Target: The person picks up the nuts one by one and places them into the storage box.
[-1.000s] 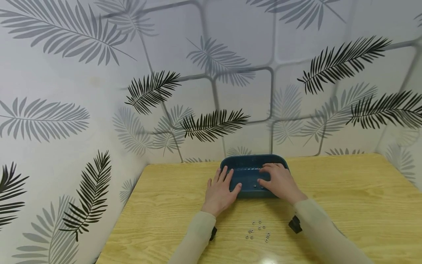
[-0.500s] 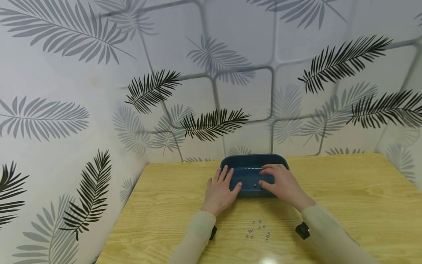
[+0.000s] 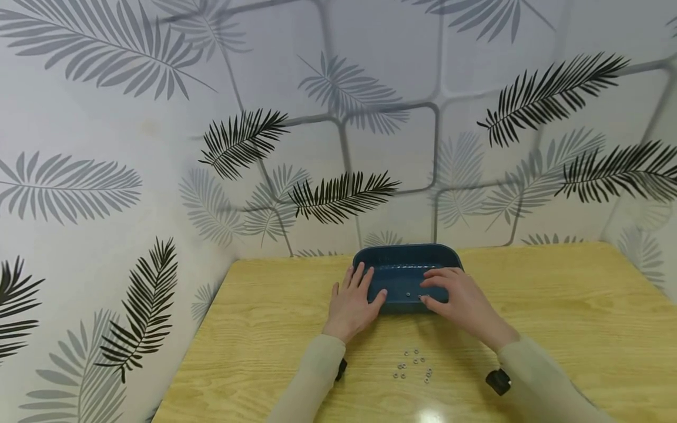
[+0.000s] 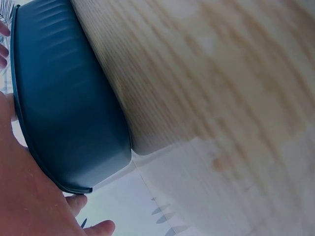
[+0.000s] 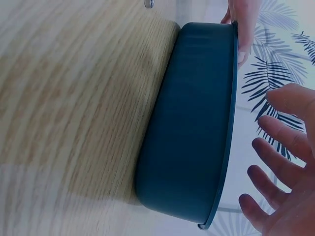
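A dark blue rectangular tray (image 3: 396,277) stands on the table close to the wall. Across its left end lies my left hand (image 3: 351,308), fingers spread and straight, thumb along the near rim. Over the right part of the tray hovers my right hand (image 3: 465,299), thumb and fingers apart with nothing between them; the right wrist view also has its fingers (image 5: 278,162) spread beyond the tray rim. Inside the tray a small silvery ring-shaped piece (image 3: 408,294) shows, with others by my right thumb. Several similar small metal rings (image 3: 415,361), perhaps nuts, lie scattered on the table in front.
The wood-grain table (image 3: 264,329) extends to both sides of the tray. Behind it rises a wall (image 3: 391,153) with a leaf pattern. A black wrist device (image 3: 498,382) sits under my right sleeve, and another (image 3: 341,370) under my left.
My right hand has shifted slightly right and toward me over the tray. My left hand keeps its place on the rim. The rings on the table lie as before.
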Demonstrator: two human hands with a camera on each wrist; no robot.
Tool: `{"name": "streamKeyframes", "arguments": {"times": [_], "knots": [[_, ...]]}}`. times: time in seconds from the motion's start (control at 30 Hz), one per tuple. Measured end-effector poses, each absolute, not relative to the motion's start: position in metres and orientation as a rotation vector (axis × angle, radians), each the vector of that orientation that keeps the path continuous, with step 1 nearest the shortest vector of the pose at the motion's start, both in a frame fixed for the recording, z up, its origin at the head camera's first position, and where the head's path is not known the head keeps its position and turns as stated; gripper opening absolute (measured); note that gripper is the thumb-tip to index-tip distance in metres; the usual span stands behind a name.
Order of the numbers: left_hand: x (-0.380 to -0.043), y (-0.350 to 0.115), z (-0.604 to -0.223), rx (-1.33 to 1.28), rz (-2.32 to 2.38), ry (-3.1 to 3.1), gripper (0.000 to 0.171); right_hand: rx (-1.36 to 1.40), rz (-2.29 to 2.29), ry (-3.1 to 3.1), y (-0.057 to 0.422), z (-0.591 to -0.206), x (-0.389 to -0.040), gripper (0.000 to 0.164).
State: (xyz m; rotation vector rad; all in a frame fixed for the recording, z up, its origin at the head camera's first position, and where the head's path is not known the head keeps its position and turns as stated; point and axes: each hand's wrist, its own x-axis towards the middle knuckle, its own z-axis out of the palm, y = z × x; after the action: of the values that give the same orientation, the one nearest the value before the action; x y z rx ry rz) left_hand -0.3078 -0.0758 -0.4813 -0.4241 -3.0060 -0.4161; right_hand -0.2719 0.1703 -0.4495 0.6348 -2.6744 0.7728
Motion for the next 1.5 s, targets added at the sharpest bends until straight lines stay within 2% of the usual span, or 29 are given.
{"name": "streamKeyframes", "arguments": {"times": [0.63,1.2,1.5], "knots": [[-0.308,-0.076,-0.481,-0.429,-0.416,-2.996,0.068,0.668,0.795,-2.674,0.171,-0.458,-0.249,0.012],[-0.307,-0.076,-0.48,-0.427,-0.434,-3.011,0.068,0.773,0.766,-2.67,0.177,-0.462,-0.231,0.014],[-0.308,-0.076,-0.482,-0.425,-0.429,-3.008,0.069,0.814,0.71,-2.743,0.18,-0.464,-0.226,0.024]]}}
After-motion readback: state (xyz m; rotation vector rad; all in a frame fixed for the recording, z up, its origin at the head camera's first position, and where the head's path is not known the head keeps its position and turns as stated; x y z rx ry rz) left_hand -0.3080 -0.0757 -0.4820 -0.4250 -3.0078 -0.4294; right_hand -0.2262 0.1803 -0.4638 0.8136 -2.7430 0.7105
